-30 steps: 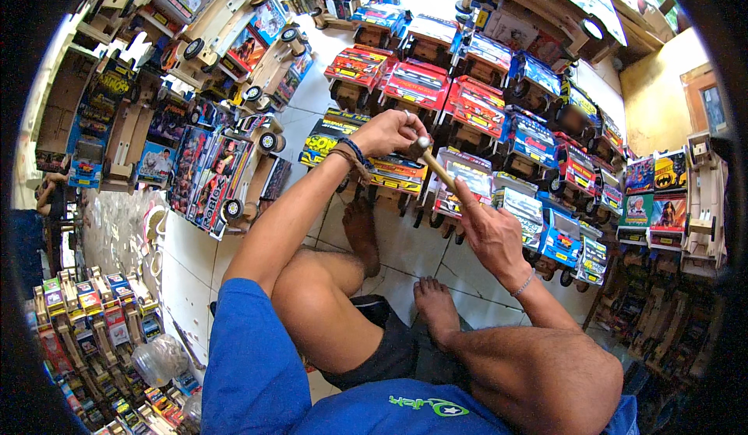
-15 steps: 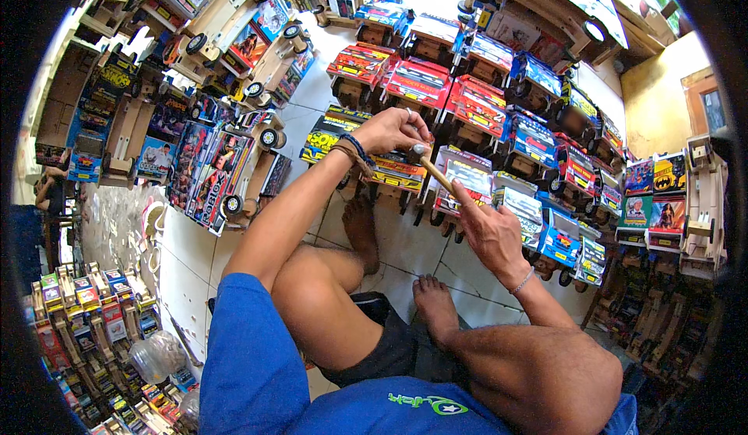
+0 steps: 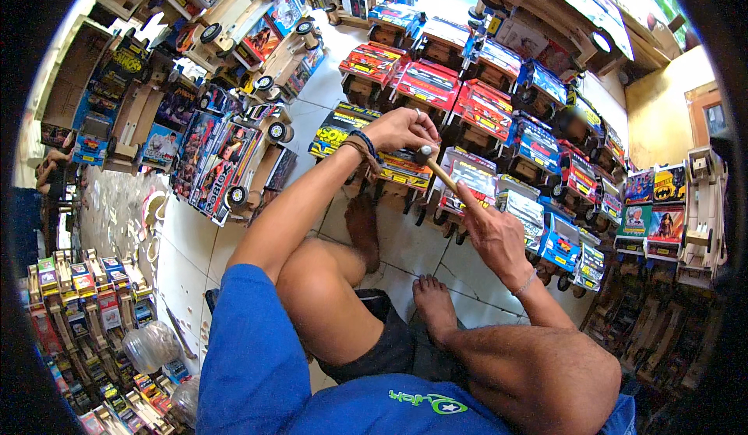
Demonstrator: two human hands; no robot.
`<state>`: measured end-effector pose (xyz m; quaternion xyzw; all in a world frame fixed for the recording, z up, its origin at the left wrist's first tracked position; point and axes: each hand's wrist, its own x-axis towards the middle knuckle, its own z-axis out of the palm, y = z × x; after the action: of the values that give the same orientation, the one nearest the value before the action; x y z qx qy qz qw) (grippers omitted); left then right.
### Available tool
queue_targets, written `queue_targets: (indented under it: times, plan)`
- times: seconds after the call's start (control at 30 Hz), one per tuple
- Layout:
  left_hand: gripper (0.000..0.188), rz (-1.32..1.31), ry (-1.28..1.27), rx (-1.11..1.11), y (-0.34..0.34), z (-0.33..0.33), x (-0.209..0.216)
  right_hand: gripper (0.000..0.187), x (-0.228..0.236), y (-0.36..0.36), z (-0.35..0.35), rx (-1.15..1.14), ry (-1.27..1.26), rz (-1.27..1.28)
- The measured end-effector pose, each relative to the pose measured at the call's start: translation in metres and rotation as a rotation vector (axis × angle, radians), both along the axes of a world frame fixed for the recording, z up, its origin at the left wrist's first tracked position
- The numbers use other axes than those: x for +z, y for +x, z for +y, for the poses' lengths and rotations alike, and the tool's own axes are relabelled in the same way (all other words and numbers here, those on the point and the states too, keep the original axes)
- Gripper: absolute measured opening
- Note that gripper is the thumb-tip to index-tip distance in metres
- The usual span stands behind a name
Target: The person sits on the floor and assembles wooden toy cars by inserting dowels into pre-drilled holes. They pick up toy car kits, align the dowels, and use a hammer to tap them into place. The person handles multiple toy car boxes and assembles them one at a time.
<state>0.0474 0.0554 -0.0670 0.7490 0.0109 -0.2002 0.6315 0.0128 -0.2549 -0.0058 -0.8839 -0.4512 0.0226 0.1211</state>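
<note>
My left hand is closed in a pinch over the front row of toy trucks; whatever lies between its fingertips is too small to make out. A hammer with a wooden handle is gripped in my right hand, its small pale head right beside my left fingertips. Beneath my hands stands a yellow-orange toy truck, partly covered by my left hand. To its left sits a black-and-yellow toy truck. On the other side, a silver-and-red toy truck is partly hidden behind the hammer handle and my right hand.
Behind, red toy trucks and blue toy trucks stand in close rows on the tiled floor. More wooden toy trucks are stacked at left, with others at lower left and right. My bare feet rest close to the front row.
The whole view has shifted slightly. Both hands and the hammer keep nearly the same place over the front trucks.
</note>
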Motion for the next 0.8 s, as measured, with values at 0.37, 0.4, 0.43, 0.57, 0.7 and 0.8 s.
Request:
queue_targets:
  times: [0.37,0.4,0.43,0.57,0.7,0.8]
  plan:
    - [0.033,-0.324,0.080,0.351,-0.044,0.051,0.071,0.063,-0.004,0.003,0.010,0.023,0.067,-0.024]
    - [0.031,-0.344,-0.021,0.468,-0.064,0.055,0.077,0.062,-0.001,0.003,0.015,0.017,0.041,-0.041]
    - [0.031,-0.370,-0.118,0.589,-0.086,0.055,0.081,0.061,0.001,0.001,0.021,0.058,0.149,-0.031]
    - [0.035,-0.042,0.053,0.301,-0.211,0.074,0.072,0.058,0.029,-0.015,0.050,0.131,0.292,0.065]
    - [0.040,0.485,0.150,0.178,-0.329,0.071,0.006,0.048,0.071,-0.044,0.068,0.310,0.371,0.116]
    - [0.024,0.436,0.657,-0.058,-0.368,0.054,-0.066,0.047,0.095,-0.065,0.074,0.452,0.429,0.126]
